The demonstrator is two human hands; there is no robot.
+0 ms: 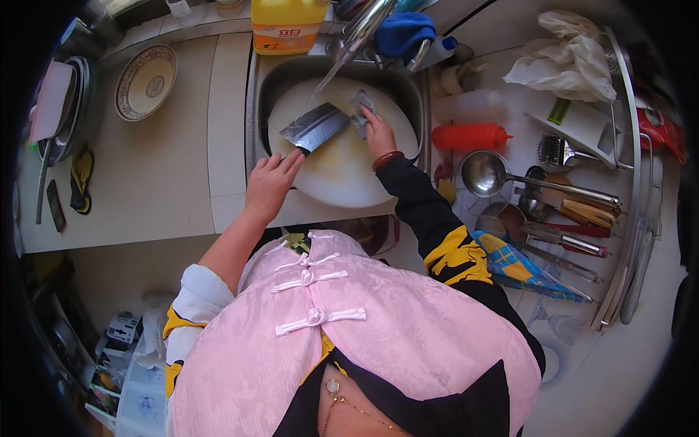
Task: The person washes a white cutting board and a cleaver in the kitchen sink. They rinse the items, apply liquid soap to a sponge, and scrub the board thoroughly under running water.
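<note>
My left hand (274,179) grips the dark handle of a cleaver (315,128), whose wet, broad blade lies over a round white cutting board (349,188). The board rests in and across a stainless steel sink (264,104), its near edge over the sink's front rim. Yellowish stains mark its surface. A thin stream of water (323,84) runs from the chrome faucet (363,27) down toward the blade. To the right of the cleaver, my right hand (378,133) holds a grey scrubbing pad (362,112) above or against the board; contact is not clear.
Left of the sink, a patterned bowl (146,82) and a phone-like dark object (55,205) lie on the counter (164,180). A yellow jug (289,24) stands behind the sink. On the right are a red squeeze bottle (471,136), a ladle (485,173) and several hanging utensils.
</note>
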